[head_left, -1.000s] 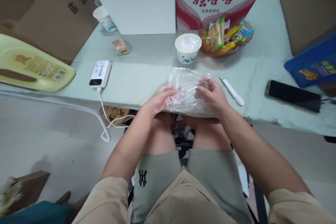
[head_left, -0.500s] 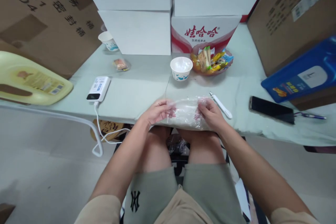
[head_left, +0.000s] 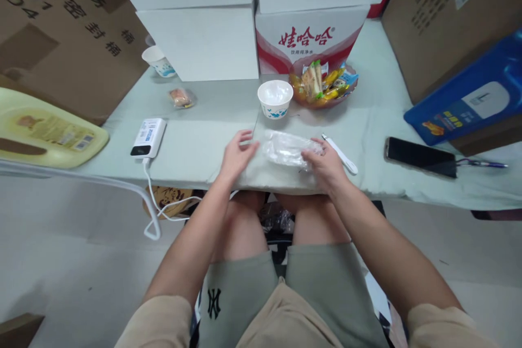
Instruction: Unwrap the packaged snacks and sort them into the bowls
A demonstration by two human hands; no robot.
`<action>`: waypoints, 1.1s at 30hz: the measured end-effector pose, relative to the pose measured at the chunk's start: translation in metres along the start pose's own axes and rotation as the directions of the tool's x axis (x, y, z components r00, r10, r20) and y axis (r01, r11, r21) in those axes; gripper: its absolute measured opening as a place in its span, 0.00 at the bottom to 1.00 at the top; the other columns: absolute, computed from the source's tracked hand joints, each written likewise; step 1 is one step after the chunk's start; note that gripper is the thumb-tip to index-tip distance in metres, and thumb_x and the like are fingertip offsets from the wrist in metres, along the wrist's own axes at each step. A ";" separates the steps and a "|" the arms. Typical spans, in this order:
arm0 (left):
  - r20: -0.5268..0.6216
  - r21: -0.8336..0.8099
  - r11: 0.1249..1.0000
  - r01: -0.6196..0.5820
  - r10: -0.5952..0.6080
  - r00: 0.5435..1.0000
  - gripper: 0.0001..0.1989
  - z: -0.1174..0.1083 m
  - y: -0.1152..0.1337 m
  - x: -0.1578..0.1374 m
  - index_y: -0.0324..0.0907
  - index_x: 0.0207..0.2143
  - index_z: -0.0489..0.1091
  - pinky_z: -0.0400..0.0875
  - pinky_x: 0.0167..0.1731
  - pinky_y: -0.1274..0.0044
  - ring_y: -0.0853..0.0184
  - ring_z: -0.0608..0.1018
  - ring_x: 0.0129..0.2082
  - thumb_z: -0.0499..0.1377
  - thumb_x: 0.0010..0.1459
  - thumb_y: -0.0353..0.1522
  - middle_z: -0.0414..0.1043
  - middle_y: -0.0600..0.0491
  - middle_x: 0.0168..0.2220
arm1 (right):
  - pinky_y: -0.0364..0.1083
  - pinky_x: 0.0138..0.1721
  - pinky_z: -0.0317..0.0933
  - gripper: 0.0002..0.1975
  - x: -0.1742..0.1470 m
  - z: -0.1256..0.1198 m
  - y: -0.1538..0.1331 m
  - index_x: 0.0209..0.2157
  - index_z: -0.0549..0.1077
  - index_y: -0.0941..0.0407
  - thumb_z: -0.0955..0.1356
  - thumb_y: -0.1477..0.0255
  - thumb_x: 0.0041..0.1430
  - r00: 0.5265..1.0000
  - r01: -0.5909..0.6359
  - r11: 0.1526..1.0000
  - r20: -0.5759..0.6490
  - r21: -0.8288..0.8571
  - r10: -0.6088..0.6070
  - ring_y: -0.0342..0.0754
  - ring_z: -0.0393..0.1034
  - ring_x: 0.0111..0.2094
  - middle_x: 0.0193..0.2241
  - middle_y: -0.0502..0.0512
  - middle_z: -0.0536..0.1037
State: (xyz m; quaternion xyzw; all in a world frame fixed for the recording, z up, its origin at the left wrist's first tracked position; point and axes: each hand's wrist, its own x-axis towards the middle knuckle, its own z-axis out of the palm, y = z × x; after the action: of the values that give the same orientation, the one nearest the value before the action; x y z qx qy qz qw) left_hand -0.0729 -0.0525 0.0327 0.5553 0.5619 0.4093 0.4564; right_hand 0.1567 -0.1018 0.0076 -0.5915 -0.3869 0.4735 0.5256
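Note:
A crumpled clear plastic bag (head_left: 285, 148) is over the near part of the table, its right end pinched by my right hand (head_left: 324, 163). To the left of it my left hand (head_left: 240, 155) is apart from the plastic, with fingers spread and nothing in them. Just beyond the plastic stands a white paper bowl (head_left: 275, 99) with a blue pattern. A white pen-like cutter (head_left: 340, 155) lies on the cloth close by my right hand.
A bowl of wrapped snacks (head_left: 324, 87) stands before white boxes (head_left: 199, 43). Leftward are a wrapped snack (head_left: 181, 98), a power bank (head_left: 148, 138) with a cable and a yellow jug (head_left: 49, 130). Rightward lie a phone (head_left: 420, 156) and a blue bottle (head_left: 468, 92).
My left hand has let go of the plastic and moved up and left. The plastic, stretched between both hands before, is now bunched and held by my right hand alone.

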 end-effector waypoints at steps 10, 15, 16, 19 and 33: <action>0.375 -0.145 0.971 -0.188 0.230 0.898 0.39 0.045 0.009 -0.026 0.46 0.58 0.65 0.67 0.55 0.68 0.55 0.70 0.61 0.71 0.44 0.43 0.65 0.42 0.63 | 0.53 0.45 0.66 0.10 -0.036 0.005 -0.009 0.39 0.67 0.49 0.68 0.65 0.54 0.915 0.387 0.908 0.185 -0.162 -0.357 0.55 0.74 0.41 0.40 0.54 0.79; 0.296 -0.233 0.971 -0.055 0.125 0.947 0.23 0.059 0.000 -0.020 0.41 0.42 0.75 0.71 0.48 0.72 0.61 0.78 0.46 0.67 0.50 0.46 0.78 0.47 0.43 | 0.50 0.36 0.66 0.21 -0.036 0.013 -0.007 0.50 0.63 0.50 0.67 0.58 0.57 0.965 0.216 0.972 0.174 -0.093 -0.198 0.51 0.72 0.30 0.31 0.51 0.78; 0.271 -0.242 0.970 -0.031 0.098 0.957 0.19 0.060 -0.001 -0.020 0.41 0.38 0.75 0.71 0.46 0.73 0.63 0.78 0.42 0.66 0.51 0.46 0.79 0.49 0.38 | 0.50 0.36 0.66 0.22 -0.034 0.013 -0.006 0.50 0.64 0.50 0.68 0.58 0.56 0.977 0.202 0.967 0.107 -0.157 -0.187 0.51 0.72 0.29 0.30 0.50 0.78; 0.263 -0.350 0.932 0.091 0.004 0.965 0.14 0.057 -0.001 -0.019 0.41 0.35 0.75 0.70 0.40 0.76 0.67 0.76 0.35 0.65 0.51 0.41 0.77 0.53 0.32 | 0.52 0.39 0.66 0.26 -0.029 0.012 -0.002 0.51 0.65 0.51 0.71 0.59 0.52 0.964 0.205 0.921 -0.093 -0.332 -0.248 0.51 0.72 0.32 0.34 0.53 0.77; 0.111 0.089 0.996 -0.015 0.005 0.994 0.11 0.029 0.032 0.017 0.40 0.31 0.69 0.68 0.32 0.78 0.70 0.72 0.28 0.66 0.47 0.33 0.71 0.56 0.26 | 0.50 0.42 0.69 0.20 0.009 0.001 0.006 0.51 0.68 0.52 0.68 0.65 0.57 0.921 0.379 0.894 0.003 -0.238 -0.389 0.50 0.75 0.38 0.44 0.57 0.79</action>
State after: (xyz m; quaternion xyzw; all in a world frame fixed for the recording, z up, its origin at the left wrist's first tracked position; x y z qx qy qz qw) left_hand -0.0358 -0.0354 0.0555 0.5998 0.5509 0.3545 0.4594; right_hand 0.1575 -0.0936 0.0000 -0.5715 -0.5371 0.2983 0.5440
